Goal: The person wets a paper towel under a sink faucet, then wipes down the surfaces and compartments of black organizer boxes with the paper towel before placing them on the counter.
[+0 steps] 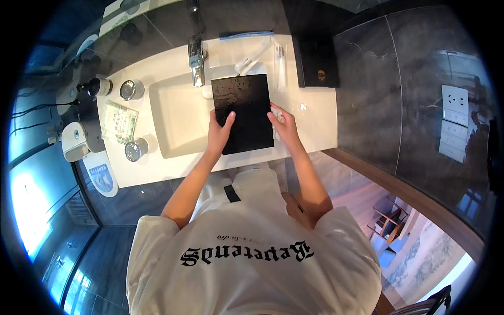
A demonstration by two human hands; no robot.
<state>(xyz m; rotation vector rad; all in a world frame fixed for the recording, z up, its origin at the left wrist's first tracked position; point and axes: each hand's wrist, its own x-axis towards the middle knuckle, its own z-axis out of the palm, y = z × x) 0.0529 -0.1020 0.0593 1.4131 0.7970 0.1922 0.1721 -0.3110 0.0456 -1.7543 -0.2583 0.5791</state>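
Over the right part of the sink basin (185, 152), a flat black rectangular panel (250, 122) is held between my two hands. Water drops or wet marks cover its far end. My left hand (220, 132) grips the left edge, thumb on top and fingers hidden beneath. At the right edge is my right hand (286, 126), its thumb by the border. A crumpled white tissue or cloth (277, 134) shows between that hand and the panel. Just beyond the panel's far edge lies a white packaged item (252, 59) in clear wrapping.
A chrome faucet (196, 63) rises behind the basin. Left on the white counter (315, 130) are two glasses (128, 90) (136, 149), a pump bottle (99, 86) and printed packets (120, 121). Another wrapped item (280, 65) and a black box-like holder (318, 63) sit at right.
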